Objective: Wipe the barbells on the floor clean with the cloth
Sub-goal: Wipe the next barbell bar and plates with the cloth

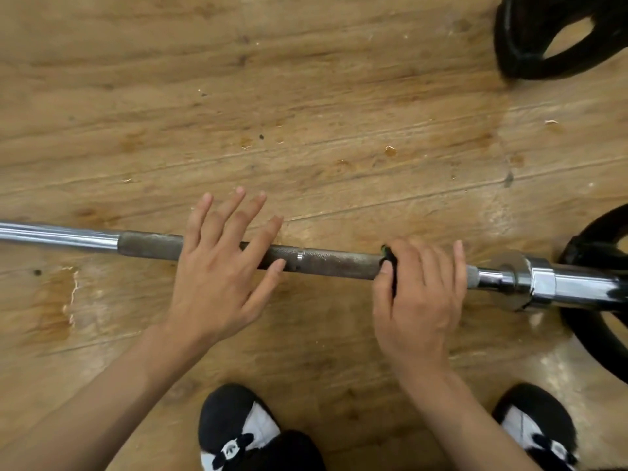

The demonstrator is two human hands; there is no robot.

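While you looked down at the wooden floor (306, 96), the barbell (326, 261) lay flat on it, running across the middle of the frame from the left edge to the right edge. Its left stretch was shiny chrome, its middle stretch was dull, rough grip, and at the right it thickened into a bright collar (509, 277) and sleeve.

Your left hand (217, 277) lay over the rough middle of the bar, just left of centre. Its fingers were straight and spread wide, reaching past the bar toward the top of the frame, and the thumb tip touched the bar. It held nothing.

Your right hand (419, 294) sat further right on the same rough stretch, just short of the collar. Its fingers curled over the top of the bar and its thumb closed in from the near side, gripping the dark cloth (390, 263) against the metal. Only a small dark edge of the cloth showed, at the thumb side of that hand; the rest was hidden under your palm.

One black weight plate (520, 45) lay on the floor in the upper right corner, well apart from the bar. A second plate (584, 331) sat at the right edge around the sleeve. Your black and white shoes (238, 426) stood along the bottom of the frame.
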